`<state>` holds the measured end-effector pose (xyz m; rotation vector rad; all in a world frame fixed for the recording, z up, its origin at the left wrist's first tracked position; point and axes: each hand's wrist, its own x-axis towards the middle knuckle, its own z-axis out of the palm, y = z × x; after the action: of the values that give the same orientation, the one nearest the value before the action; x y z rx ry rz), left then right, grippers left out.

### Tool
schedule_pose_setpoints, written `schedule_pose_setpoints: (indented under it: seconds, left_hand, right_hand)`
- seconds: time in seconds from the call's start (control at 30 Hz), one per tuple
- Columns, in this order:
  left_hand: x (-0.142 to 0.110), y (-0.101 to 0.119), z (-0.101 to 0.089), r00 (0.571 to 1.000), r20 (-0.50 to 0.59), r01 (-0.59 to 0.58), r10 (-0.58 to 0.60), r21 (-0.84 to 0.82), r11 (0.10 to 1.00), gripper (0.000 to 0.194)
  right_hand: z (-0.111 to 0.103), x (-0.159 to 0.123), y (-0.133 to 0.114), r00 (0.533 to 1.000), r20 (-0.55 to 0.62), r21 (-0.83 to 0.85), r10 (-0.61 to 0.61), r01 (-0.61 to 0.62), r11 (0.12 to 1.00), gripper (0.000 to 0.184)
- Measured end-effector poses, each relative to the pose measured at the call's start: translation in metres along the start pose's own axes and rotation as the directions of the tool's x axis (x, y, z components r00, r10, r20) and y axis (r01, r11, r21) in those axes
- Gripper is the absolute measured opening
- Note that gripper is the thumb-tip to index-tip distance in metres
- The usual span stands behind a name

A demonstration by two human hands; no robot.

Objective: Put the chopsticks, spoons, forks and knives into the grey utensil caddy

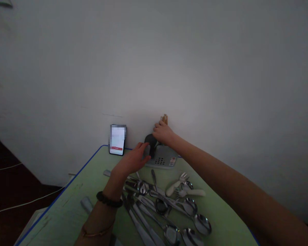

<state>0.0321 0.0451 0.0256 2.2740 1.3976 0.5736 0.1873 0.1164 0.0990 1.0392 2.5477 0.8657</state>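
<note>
In the head view, the left hand [133, 159], thumb parted from fingers, flanked the grey perforated plastic holder [167, 155] on the green counter [66, 215]; the right hand [164, 132] curled beside slim brown sticks [165, 118], grip unclear. Utensil-arranging seemed underway, needing a steady holder.

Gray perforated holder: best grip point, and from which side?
Likely the left end of the holder, approached from the left: the wall stands behind it, the right forearm crosses near its right end, and its raised side offers an edge to pinch.
</note>
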Motion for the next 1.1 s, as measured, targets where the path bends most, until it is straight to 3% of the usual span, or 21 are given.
schedule_pose_setpoints:
  seconds: [0.5, 1.1]
  left_hand:
    - [-0.0007, -0.0001, 0.0007, 1.0, -0.013, -0.011, 0.011, 0.021, 1.0, 0.052]
    - [-0.0009, -0.0008, 0.0003, 0.999, -0.019, -0.026, 0.026, 0.017, 1.0, 0.054]
  right_hand:
    - [0.0006, 0.0038, 0.0005, 0.999, 0.022, 0.007, 0.025, -0.025, 1.0, 0.027]
    - [0.0088, 0.0053, -0.0029, 0.999, -0.038, -0.004, 0.016, -0.016, 1.0, 0.027]
